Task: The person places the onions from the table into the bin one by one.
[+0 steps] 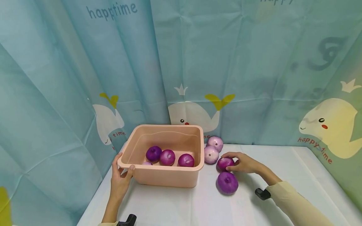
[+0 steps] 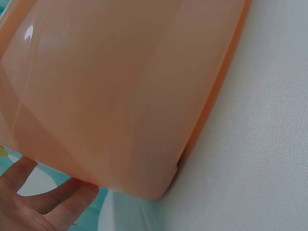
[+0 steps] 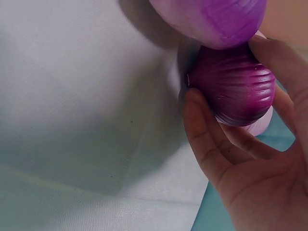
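Note:
A pink plastic bin (image 1: 165, 175) stands on the table with several purple onions inside, among them a dark one (image 1: 154, 153) and a reddish-purple one (image 1: 167, 157). My left hand (image 1: 120, 179) grips its front left corner, thumb over the front rim and fingers along the left side; in the left wrist view the fingertips (image 2: 86, 190) touch the bin wall. To the right of the bin, my right hand (image 1: 244, 162) holds a dark red-purple onion (image 3: 236, 86) between thumb and fingers. Close in front of it sits a larger purple onion (image 1: 227, 183).
Two pale purple onions, one nearer (image 1: 211, 155) and one farther back (image 1: 215, 142), sit beside the bin's right wall. A white cloth covers the table (image 1: 282, 163). Behind and to the sides hangs a blue-green curtain (image 1: 226, 62) with printed whales.

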Motion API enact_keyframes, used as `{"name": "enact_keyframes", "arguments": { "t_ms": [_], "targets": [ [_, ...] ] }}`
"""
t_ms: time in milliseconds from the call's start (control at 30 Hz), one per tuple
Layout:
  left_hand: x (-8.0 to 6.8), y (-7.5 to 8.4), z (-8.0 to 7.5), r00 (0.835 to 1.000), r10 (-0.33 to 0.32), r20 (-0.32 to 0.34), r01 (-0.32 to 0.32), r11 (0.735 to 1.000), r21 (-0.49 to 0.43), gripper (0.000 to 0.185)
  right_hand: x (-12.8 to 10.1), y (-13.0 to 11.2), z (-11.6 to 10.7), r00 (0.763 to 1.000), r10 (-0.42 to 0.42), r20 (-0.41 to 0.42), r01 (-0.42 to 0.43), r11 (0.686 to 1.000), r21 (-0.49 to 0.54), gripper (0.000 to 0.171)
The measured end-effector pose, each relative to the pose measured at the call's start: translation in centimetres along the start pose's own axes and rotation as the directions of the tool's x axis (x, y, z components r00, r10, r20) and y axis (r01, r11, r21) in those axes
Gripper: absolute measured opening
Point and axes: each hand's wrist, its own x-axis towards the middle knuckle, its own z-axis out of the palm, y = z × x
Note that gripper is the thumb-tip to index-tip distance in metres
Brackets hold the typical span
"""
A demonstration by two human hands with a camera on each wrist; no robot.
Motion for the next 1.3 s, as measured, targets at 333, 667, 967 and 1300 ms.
{"name": "enact_keyframes", "arguments": {
  "t_ms": [333, 667, 967, 1300],
  "targets": [
    [0.1, 0.4, -0.1, 1.0, -0.016, -0.006, 0.016, 1.0, 0.011, 0.077, 0.1, -0.3, -0.2, 1.0, 0.015, -0.006, -0.015, 1.0, -0.013, 0.046],
    [0.0, 0.3, -0.2, 1.0, -0.016, -0.002, 0.016, 1.0, 0.004, 0.077, 0.1, -0.3, -0.1, 1.0, 0.02, -0.017, -0.02, 1.0, -0.023, 0.045],
    [-0.2, 0.1, -0.2, 0.999, -0.036, 0.013, 0.036, 0.999, -0.006, 0.078, -0.1, -1.6, -1.4, 1.0, -0.01, -0.003, 0.01, 0.995, -0.095, 0.042],
    [-0.2, 0.0, -0.2, 1.0, -0.014, 0.008, 0.014, 0.999, -0.038, 0.077, -0.6, -5.1, -5.1, 0.995, -0.062, -0.078, 0.051, 0.988, -0.144, 0.047]
  ]
}}
